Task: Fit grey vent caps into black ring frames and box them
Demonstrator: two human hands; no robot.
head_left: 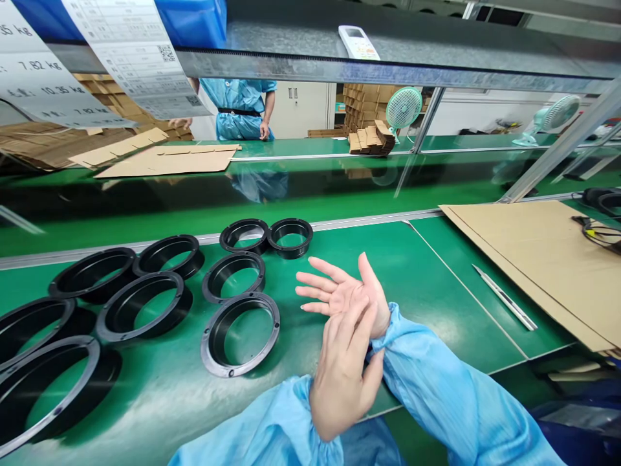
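Note:
My right hand [339, 292] is held palm up over the green mat [417, 272], with its fingers spread and pointing left; it holds nothing. My left hand [343, 372] shows its back, and its straight fingers lie against the right hand's wrist and palm; it too holds nothing. Both arms wear light blue sleeves. Several black plastic rings lie flat on the mat to the left. The nearest ring [240, 333] is just left of my hands, and a smaller ring [233, 277] lies beyond it.
A cardboard sheet [543, 259] lies at the right with a thin silver tool [504, 298] beside it and black cables [599, 230] at the far right. Beyond the mat runs a green conveyor belt [291, 188]. A co-worker in blue [240, 107] stands behind it near flat cartons [169, 158].

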